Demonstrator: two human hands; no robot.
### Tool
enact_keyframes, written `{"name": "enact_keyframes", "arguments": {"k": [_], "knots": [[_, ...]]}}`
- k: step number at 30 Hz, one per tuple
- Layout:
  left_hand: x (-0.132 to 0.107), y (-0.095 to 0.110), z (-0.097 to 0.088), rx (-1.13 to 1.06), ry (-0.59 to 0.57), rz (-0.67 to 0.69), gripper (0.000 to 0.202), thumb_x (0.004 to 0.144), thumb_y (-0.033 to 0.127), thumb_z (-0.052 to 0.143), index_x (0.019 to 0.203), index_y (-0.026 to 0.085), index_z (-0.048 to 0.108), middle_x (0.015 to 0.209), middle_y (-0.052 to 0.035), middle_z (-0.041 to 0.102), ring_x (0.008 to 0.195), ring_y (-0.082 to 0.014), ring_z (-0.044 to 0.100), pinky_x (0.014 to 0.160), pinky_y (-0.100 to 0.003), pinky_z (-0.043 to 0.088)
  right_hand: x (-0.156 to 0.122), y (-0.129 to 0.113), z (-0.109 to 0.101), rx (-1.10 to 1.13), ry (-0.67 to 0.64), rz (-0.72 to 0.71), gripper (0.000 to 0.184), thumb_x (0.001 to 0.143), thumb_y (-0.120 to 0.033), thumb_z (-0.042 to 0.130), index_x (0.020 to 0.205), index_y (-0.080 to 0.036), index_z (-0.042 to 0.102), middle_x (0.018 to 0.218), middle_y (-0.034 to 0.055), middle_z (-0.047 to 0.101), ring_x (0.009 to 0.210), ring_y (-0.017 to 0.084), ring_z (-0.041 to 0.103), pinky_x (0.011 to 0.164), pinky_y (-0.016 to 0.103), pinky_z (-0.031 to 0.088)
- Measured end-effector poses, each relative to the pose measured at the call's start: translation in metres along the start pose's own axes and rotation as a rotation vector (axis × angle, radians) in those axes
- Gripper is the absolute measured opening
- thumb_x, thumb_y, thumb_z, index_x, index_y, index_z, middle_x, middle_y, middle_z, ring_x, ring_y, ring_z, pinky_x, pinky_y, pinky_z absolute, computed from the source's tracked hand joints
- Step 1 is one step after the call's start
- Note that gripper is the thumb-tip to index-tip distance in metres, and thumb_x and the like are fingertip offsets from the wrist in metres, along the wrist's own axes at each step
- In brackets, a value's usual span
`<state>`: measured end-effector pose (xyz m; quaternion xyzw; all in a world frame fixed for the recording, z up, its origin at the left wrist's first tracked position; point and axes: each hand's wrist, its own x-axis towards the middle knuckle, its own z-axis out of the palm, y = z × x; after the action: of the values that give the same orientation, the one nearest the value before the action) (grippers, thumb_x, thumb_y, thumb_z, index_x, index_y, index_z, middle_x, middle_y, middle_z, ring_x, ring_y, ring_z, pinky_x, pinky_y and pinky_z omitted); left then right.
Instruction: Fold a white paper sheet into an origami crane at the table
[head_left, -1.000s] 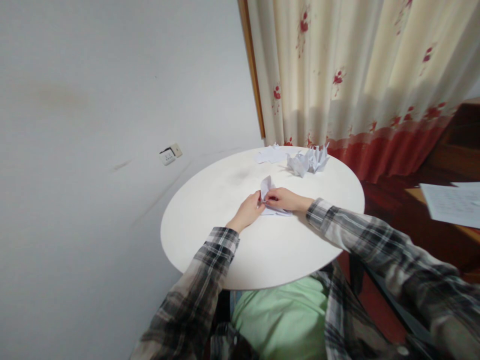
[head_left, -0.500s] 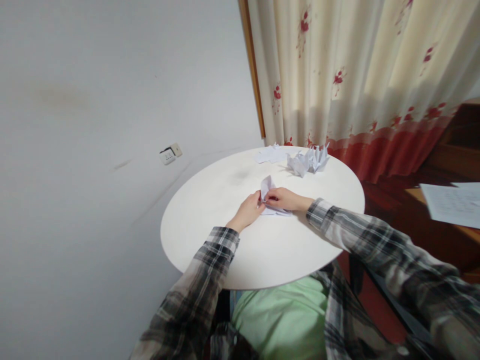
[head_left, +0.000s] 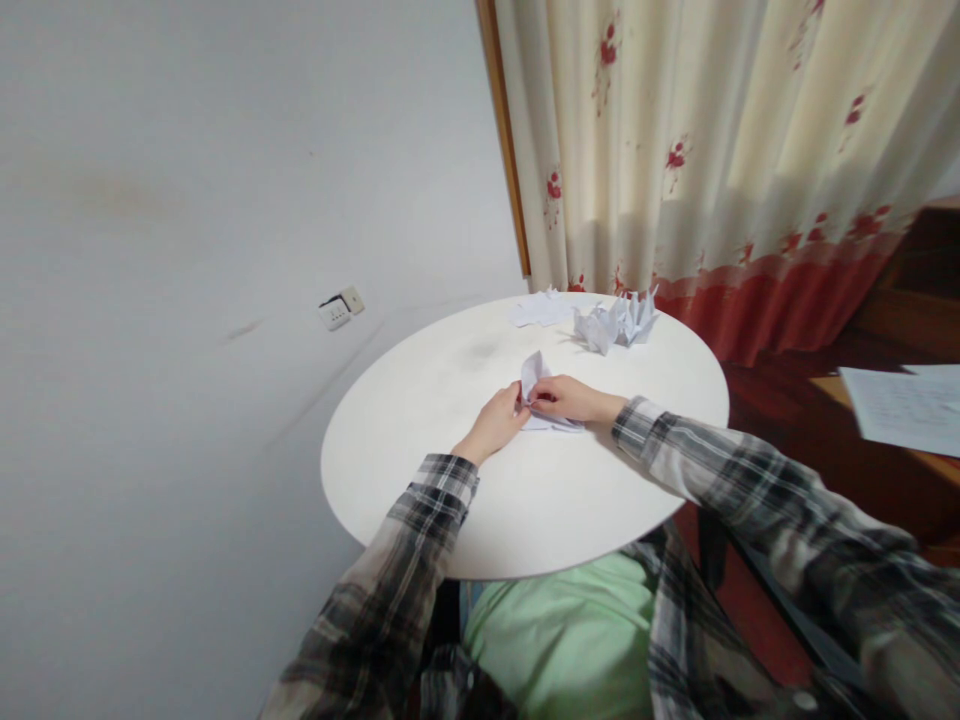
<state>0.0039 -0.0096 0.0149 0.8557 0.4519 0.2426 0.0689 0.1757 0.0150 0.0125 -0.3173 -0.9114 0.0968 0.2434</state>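
Note:
A partly folded piece of white paper (head_left: 534,372) lies near the middle of the round white table (head_left: 450,400). My left hand (head_left: 496,423) pinches its left side, fingers closed on the paper. My right hand (head_left: 571,398) presses and grips the paper from the right, fingers curled over it. Both hands meet at the paper, and one flap stands up above them. Most of the paper under my right hand is hidden.
Several folded white paper figures (head_left: 616,320) and flat paper sheets (head_left: 540,308) sit at the table's far edge near a floral curtain (head_left: 712,150). A wall socket (head_left: 341,306) is on the left wall. A printed sheet (head_left: 900,405) lies on a wooden surface at right.

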Motion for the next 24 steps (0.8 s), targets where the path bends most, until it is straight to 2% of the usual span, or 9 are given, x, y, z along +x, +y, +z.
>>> {"name": "enact_keyframes", "arguments": {"k": [8, 17, 24], "knots": [[-0.0005, 0.0020, -0.0005, -0.027, 0.014, -0.028, 0.021, 0.077, 0.024, 0.043, 0.096, 0.015, 0.045, 0.084, -0.0051, 0.057, 0.075, -0.0153, 0.053, 0.069, -0.028, 0.042, 0.0003, -0.0005, -0.0001, -0.002, -0.005, 0.025, 0.024, 0.081, -0.029, 0.042, 0.082, -0.013, 0.060, 0.076, 0.0054, 0.060, 0.069, 0.012, 0.050, 0.065, 0.021, 0.035], [0.0001, -0.0010, 0.0016, -0.071, 0.051, -0.110, 0.045, 0.083, 0.036, 0.036, 0.121, 0.013, 0.030, 0.095, -0.0086, 0.060, 0.080, -0.0160, 0.057, 0.071, -0.027, 0.042, -0.0004, -0.0060, -0.0056, -0.023, 0.005, 0.104, 0.034, 0.086, -0.031, 0.033, 0.076, -0.013, 0.060, 0.071, 0.0047, 0.059, 0.062, 0.010, 0.046, 0.061, 0.020, 0.031], [0.0011, -0.0017, 0.0015, -0.099, 0.052, -0.129, 0.048, 0.084, 0.039, 0.034, 0.125, 0.015, 0.026, 0.091, -0.0073, 0.063, 0.077, -0.0166, 0.059, 0.067, -0.027, 0.043, -0.0012, -0.0082, -0.0084, -0.049, 0.049, 0.146, 0.033, 0.085, -0.030, 0.034, 0.075, -0.013, 0.060, 0.065, 0.0027, 0.059, 0.056, 0.009, 0.045, 0.057, 0.019, 0.028]]}}
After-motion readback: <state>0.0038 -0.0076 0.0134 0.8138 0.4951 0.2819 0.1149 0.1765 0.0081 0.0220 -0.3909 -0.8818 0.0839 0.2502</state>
